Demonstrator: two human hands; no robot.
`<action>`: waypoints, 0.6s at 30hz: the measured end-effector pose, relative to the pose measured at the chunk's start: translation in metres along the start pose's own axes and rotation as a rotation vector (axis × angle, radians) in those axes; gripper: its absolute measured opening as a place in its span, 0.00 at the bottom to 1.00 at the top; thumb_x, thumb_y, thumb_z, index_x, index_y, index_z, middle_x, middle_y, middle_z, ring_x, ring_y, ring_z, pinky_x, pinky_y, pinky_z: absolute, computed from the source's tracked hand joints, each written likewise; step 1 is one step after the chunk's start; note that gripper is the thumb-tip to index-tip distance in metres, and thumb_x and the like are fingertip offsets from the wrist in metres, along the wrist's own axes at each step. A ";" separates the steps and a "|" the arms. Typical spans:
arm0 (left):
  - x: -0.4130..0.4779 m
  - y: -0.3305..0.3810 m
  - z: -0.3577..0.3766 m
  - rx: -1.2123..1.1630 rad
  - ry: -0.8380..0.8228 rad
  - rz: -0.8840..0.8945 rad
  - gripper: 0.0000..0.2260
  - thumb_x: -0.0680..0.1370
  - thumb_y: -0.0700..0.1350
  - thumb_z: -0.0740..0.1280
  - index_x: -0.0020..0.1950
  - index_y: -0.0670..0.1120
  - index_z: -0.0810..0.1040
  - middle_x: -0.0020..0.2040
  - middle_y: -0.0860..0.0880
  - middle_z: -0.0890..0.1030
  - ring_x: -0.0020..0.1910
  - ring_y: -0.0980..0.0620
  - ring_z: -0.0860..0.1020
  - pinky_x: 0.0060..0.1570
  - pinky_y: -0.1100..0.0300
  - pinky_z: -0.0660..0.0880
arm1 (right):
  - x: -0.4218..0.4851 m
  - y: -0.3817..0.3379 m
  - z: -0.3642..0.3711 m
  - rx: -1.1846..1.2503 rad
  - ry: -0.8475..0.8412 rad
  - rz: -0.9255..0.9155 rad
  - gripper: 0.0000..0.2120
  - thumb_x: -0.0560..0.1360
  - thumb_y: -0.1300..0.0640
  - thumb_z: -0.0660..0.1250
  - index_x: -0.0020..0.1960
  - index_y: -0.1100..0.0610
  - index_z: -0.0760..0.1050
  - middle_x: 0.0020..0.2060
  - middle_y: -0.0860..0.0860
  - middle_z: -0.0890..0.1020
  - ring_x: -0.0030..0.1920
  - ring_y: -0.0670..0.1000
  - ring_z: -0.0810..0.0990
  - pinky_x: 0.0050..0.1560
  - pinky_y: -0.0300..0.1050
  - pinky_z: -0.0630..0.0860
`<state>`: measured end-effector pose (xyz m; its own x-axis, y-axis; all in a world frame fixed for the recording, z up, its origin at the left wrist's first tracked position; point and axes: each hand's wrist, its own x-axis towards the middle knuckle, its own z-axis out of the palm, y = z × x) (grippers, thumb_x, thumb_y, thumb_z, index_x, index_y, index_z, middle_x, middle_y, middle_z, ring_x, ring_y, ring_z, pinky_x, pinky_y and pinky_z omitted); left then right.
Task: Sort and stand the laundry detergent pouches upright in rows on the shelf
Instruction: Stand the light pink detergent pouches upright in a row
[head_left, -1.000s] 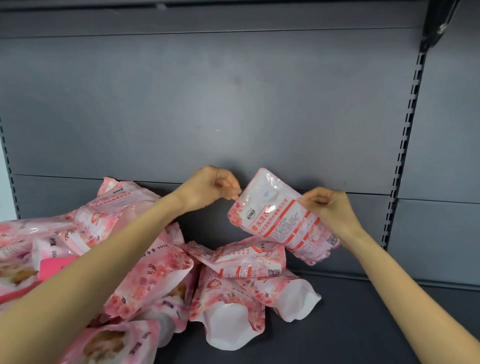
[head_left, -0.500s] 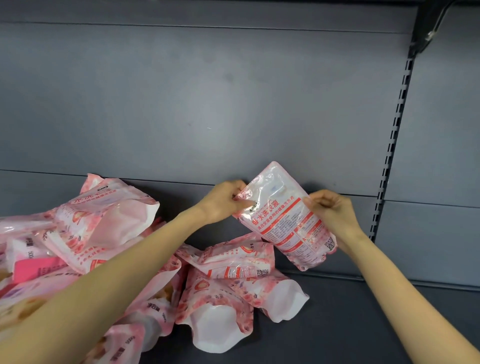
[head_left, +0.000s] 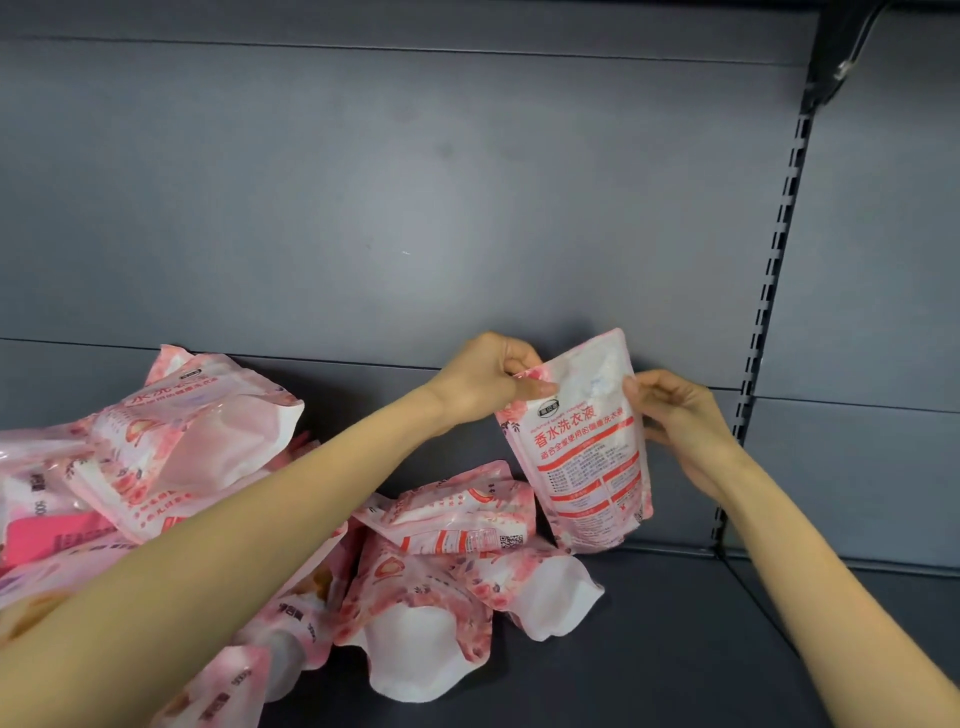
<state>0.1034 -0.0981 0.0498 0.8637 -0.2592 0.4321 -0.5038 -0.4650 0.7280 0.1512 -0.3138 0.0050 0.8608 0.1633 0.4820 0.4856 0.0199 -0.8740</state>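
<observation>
Upright, the pouch (head_left: 589, 447) is pinched at its top edges between the left hand (head_left: 485, 376) and right hand (head_left: 675, 415), its base at the shelf (head_left: 675, 649) rear, beside the toppled pouches (head_left: 457, 561).

Left hand (head_left: 485, 382) and right hand (head_left: 680, 415) bare — both forearms (head_left: 260, 545) bare to the frame's edge.
</observation>
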 end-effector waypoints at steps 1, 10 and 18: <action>0.000 0.003 0.004 -0.019 -0.013 0.000 0.04 0.74 0.39 0.70 0.39 0.44 0.79 0.38 0.49 0.82 0.33 0.59 0.81 0.41 0.62 0.79 | -0.001 0.001 -0.004 0.028 -0.016 0.015 0.06 0.71 0.54 0.69 0.43 0.57 0.78 0.37 0.46 0.85 0.39 0.46 0.83 0.38 0.40 0.78; -0.009 0.024 0.017 -0.077 -0.314 0.040 0.14 0.81 0.45 0.57 0.56 0.39 0.78 0.49 0.42 0.83 0.44 0.51 0.81 0.48 0.57 0.80 | 0.001 0.008 -0.015 0.181 -0.204 0.049 0.23 0.48 0.39 0.81 0.36 0.50 0.82 0.36 0.47 0.84 0.38 0.45 0.82 0.38 0.37 0.77; -0.005 0.017 0.023 0.381 -0.129 0.485 0.15 0.73 0.40 0.70 0.59 0.49 0.78 0.58 0.49 0.69 0.60 0.53 0.71 0.62 0.57 0.69 | -0.003 0.004 0.003 0.233 -0.424 0.065 0.21 0.50 0.42 0.82 0.38 0.50 0.83 0.35 0.47 0.83 0.40 0.46 0.81 0.41 0.37 0.77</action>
<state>0.0911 -0.1241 0.0477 0.5449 -0.6050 0.5807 -0.8192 -0.5320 0.2144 0.1507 -0.3113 -0.0002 0.7269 0.5579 0.4005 0.3440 0.2090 -0.9154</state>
